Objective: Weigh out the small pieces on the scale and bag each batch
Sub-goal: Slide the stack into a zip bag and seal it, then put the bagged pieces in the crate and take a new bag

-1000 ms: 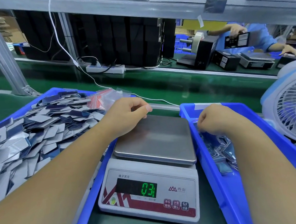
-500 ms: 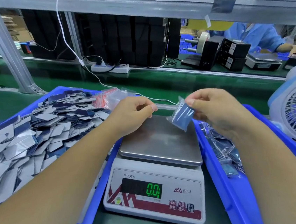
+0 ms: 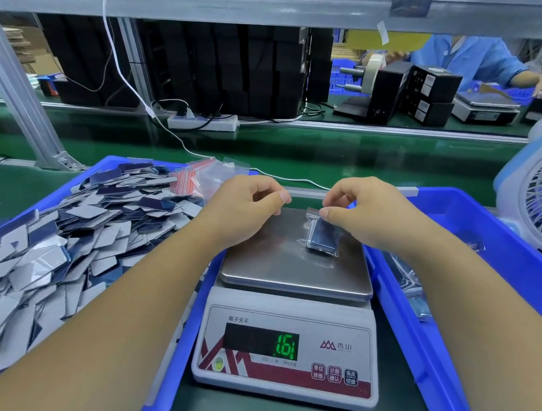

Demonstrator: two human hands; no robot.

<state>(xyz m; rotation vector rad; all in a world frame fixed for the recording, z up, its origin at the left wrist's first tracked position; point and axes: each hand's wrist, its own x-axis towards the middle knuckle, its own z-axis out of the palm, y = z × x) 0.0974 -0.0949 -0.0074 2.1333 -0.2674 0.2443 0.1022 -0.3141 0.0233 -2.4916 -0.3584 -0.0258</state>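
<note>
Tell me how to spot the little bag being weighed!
Find the white scale between two blue bins. On its steel pan lies a small clear bag of dark pieces, its top pinched by the right hand. Other filled bags lie in the right bin.

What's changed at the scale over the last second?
The right hand came out of the right bin pinching a small filled bag and lowered it onto the scale pan; the display went from near zero to a higher reading. The left hand stayed curled over the pan's back edge; the pile of pieces is unchanged.
</note>
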